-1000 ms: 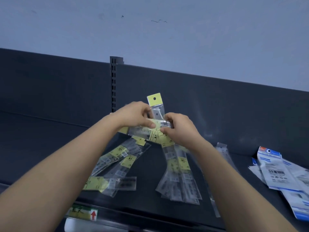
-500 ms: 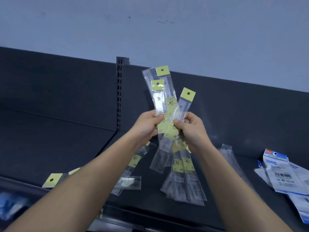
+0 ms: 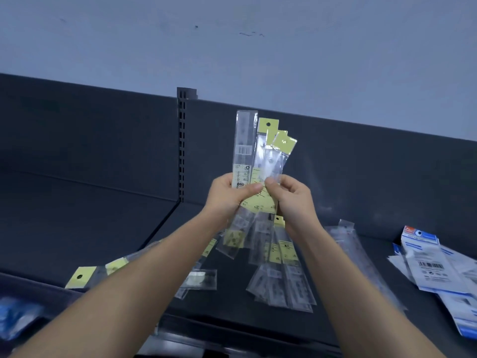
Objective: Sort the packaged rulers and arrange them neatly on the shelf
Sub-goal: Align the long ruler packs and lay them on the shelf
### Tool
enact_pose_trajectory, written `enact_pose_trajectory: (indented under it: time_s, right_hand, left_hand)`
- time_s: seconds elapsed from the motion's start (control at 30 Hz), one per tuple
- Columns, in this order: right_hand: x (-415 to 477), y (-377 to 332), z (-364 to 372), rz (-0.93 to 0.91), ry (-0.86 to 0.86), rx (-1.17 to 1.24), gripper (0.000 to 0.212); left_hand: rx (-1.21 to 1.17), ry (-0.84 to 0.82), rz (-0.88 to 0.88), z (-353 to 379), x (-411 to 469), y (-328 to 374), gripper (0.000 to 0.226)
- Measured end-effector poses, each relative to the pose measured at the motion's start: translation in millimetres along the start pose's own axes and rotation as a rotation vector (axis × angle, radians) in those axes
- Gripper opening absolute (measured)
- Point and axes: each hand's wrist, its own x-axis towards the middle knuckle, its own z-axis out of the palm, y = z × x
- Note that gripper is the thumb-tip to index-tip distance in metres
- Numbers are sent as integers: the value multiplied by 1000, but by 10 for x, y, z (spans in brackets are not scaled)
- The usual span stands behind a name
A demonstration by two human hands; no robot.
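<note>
- Clasping a fan of packaged rulers [image 3: 254, 156] in the left grip [image 3: 227, 196], thumb pressed across the front; held upright above the shelf [image 3: 98, 228], likely to bring the labels into view for sorting.
- Pinching the fan's right edge with the right grip [image 3: 295, 200], fingers curled; probably squaring the packets or picking one out.
- Scattered on the shelf below: more loose rulers [image 3: 281, 277], not yet arranged; heaped well apart at the right: blue-and-white packets [image 3: 436, 264], seemingly another kind.
</note>
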Motion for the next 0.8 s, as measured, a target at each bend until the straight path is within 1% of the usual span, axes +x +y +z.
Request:
enact_pose_trajectory:
  time_s: [0.03, 0.1, 0.17, 0.2, 0.37, 0.47, 0.57, 0.63, 0.7, 0.73, 0.8]
  right_hand:
    - [-10, -14, 7, -1, 5, 5, 31]
    - [-1, -9, 7, 15, 41, 33, 28]
    - [32, 27, -8, 38, 113, 41, 31]
    - [36, 35, -18, 52, 144, 36, 32]
    - [17, 81, -19, 90, 213, 56, 24]
    - [-3, 102, -66, 114, 239, 56, 29]
    - [-21, 134, -142, 131, 240, 63, 31]
    - [-39, 142, -176, 132, 249, 44, 32]
    - [-67, 136, -207, 109, 272, -9, 31]
    - [-71, 147, -226, 99, 281, -30, 30]
    - [-77, 158, -267, 74, 283, -41, 29]
  left_hand:
    - [7, -3, 15, 24, -13, 12, 11]
    - [87, 1, 36, 52, -27, 33, 9]
    - [228, 50, 32, 44, 5, 18, 30]
    - [276, 60, 21, 38, 22, 12, 35]
    - [396, -34, 31, 108, -5, -51, 31]
    - [354, -134, -48, 149, -51, -58, 35]
    - [378, -186, -25, 143, -58, -47, 33]
    - [294, -103, -69, 123, -48, 8, 28]
    - [152, 13, -179, 82, 2, 52, 12]
    - [106, 52, -216, 54, 21, 73, 9]
    - [100, 80, -231, 8, 75, 77, 14]
